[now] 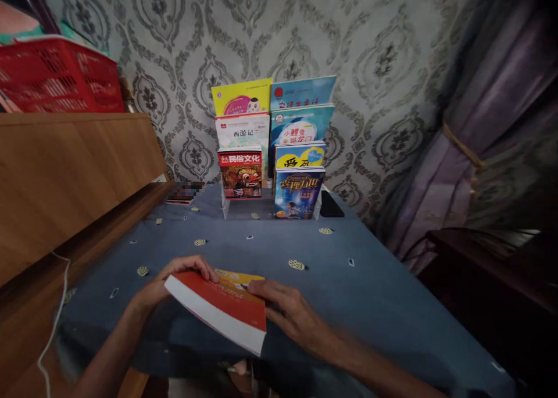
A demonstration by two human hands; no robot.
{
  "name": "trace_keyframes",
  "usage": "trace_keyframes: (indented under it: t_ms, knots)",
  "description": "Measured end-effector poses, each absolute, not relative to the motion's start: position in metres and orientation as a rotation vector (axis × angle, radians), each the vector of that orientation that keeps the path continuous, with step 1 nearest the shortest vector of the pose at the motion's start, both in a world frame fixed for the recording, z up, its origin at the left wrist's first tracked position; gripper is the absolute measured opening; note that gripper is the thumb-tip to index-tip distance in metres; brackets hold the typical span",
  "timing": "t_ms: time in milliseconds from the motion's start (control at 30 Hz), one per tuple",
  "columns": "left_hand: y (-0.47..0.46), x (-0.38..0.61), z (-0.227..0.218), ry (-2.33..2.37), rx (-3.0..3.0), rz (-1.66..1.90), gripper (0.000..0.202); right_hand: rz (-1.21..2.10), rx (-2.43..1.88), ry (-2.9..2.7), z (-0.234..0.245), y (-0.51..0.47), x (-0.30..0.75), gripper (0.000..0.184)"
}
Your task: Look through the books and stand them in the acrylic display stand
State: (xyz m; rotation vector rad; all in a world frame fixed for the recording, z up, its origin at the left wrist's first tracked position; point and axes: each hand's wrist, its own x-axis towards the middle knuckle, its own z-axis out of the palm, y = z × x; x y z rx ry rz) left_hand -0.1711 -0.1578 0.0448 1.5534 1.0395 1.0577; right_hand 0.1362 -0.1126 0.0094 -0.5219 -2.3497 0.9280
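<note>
A thick book [226, 300] with an orange-red and yellow cover is held above the near part of the table, its white page edges facing me. My left hand [181, 276] grips its left side, fingers curled over the far edge. On the right side, my right hand [290, 311] is closed around the book, with fingers on the cover and the thumb lower down. Farther back, a clear stand [225, 207] carries books in two columns. In front on it are a red book with a mask picture [240, 176] and a dark blue book [299, 194].
A blue cloth with pineapple prints covers the table [261, 244]. A black phone-like slab [331, 205] lies right of the stand. At the left are a wooden panel [78, 177], a red basket [65, 75] and a white cable [61, 305]. A purple curtain [440, 183] hangs at the right.
</note>
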Motion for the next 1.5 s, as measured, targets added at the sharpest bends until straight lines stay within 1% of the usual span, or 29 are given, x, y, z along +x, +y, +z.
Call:
trace_keyframes:
  t_ms: [133, 267, 333, 433, 533, 667, 833, 1100, 1200, 1267, 1367, 1500]
  knots:
    - [-0.144, -0.171, 0.053, 1.066, 1.534, 1.091, 0.029, 0.941, -0.56, -2.298, 0.01, -0.093, 0.139, 0.032]
    - [-0.105, -0.165, 0.074, 1.262, 1.5, 1.261, 0.027, 0.932, -0.522, -2.284, 0.032, -0.043, 0.134, 0.028]
    - [-0.078, -0.16, 0.091, 1.303, 1.589, 1.328, 0.025, 0.819, -0.513, -2.31, 0.05, -0.011, 0.129, 0.026]
    - [-0.042, -0.15, 0.118, 1.332, 1.858, 1.413, 0.021, 0.62, -0.536, -2.239, 0.073, 0.033, 0.119, 0.027]
    - [-0.011, -0.145, 0.129, 1.337, 1.99, 1.471, 0.019, 0.536, -0.578, -2.119, 0.083, 0.065, 0.108, 0.03]
    - [0.026, -0.15, 0.113, 1.398, 1.884, 1.615, 0.023, 0.51, -0.579, -2.094, 0.074, 0.088, 0.1, 0.029]
    - [0.056, -0.159, 0.09, 1.361, 1.777, 1.671, 0.025, 0.537, -0.608, -2.076, 0.056, 0.106, 0.096, 0.031]
    - [0.073, -0.164, 0.081, 1.378, 1.782, 1.633, 0.024, 0.528, -0.684, -2.067, 0.031, 0.126, 0.082, 0.03]
    - [0.075, -0.165, 0.078, 1.382, 1.79, 1.669, 0.025, 0.408, -0.778, -2.024, 0.022, 0.13, 0.074, 0.031]
    - [0.076, -0.166, 0.075, 1.461, 1.791, 1.744, 0.022, 0.309, -0.87, -1.97, 0.017, 0.13, 0.067, 0.035]
    - [0.076, -0.168, 0.07, 1.623, 1.785, 1.843, 0.02, 0.248, -0.962, -1.923, 0.014, 0.127, 0.059, 0.047]
    - [0.075, -0.167, 0.066, 1.709, 1.84, 1.822, 0.012, 0.226, -1.037, -1.94, 0.016, 0.118, 0.054, 0.055]
